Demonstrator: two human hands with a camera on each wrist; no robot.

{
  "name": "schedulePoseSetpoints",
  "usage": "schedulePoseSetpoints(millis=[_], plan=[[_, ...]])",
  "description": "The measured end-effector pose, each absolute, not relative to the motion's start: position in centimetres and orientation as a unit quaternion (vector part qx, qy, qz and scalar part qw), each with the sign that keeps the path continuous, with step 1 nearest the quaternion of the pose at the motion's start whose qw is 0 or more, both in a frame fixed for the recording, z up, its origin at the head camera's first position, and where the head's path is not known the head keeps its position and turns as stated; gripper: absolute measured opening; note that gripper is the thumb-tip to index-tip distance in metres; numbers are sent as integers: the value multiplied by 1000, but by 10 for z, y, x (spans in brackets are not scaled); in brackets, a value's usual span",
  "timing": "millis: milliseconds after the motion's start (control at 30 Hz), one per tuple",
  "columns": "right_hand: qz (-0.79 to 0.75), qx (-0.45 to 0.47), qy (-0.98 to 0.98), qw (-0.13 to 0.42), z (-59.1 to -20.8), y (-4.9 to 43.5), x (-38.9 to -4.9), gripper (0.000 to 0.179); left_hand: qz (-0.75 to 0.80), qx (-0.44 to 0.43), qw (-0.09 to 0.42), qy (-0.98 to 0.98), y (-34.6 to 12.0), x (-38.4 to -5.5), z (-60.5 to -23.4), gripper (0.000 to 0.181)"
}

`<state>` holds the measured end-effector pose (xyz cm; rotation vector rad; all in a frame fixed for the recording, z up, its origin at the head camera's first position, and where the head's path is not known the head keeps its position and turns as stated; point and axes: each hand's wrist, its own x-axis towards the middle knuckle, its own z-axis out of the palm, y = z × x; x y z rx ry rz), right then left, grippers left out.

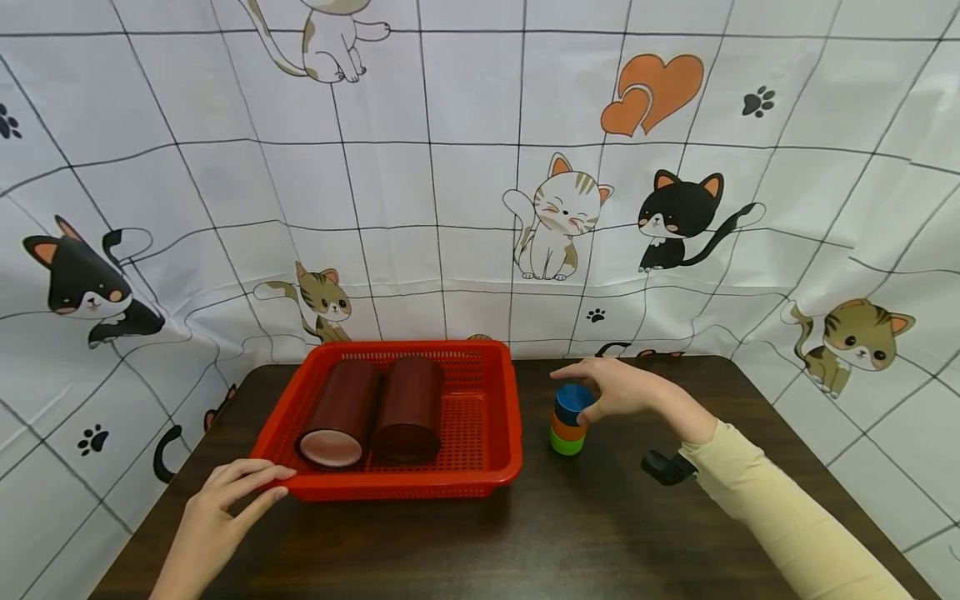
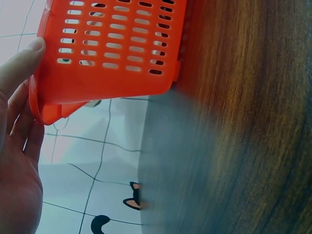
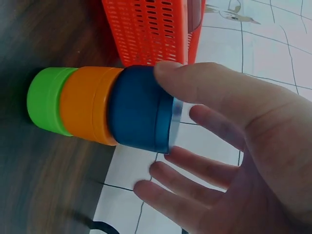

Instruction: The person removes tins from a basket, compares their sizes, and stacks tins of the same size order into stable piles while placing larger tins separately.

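In the head view my left hand [image 1: 225,508] is at the near left corner of a red plastic basket [image 1: 480,479]. Its thumb and fingers grip the basket's rim, seen closer in the left wrist view. Right of the basket stands an upright stack of three round cups: a blue cup [image 1: 573,400] on top, an orange cup [image 1: 568,427] in the middle, a green cup [image 1: 566,445] at the bottom. My right hand [image 1: 626,390] spreads around the blue cup. In the right wrist view its thumb overlaps the blue cup's upper edge, while the other fingers stay extended and apart.
Two dark red cylinders [image 1: 345,404] lie side by side in the basket's left part; the nearer end of the left one is pale pink. A dark wooden table [image 1: 600,533] bears everything. Behind it hangs a white cloth [image 1: 465,183] printed with cats and grid lines.
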<state>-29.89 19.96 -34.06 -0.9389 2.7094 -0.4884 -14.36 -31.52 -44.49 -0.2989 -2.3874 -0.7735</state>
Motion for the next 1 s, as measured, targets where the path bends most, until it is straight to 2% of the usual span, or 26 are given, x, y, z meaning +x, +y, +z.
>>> schedulePoseSetpoints(millis=[400, 667, 1000], plan=[[-139, -355, 922, 73, -312, 173, -308, 69, -297, -111, 303, -899, -314, -144, -443, 39], [-111, -408, 904, 64, -294, 116, -315, 79, -294, -108, 298, -902, -315, -145, -444, 39], [-24, -469, 880, 78, -296, 49, -329, 92, -297, -114, 301, -899, -317, -145, -445, 40]])
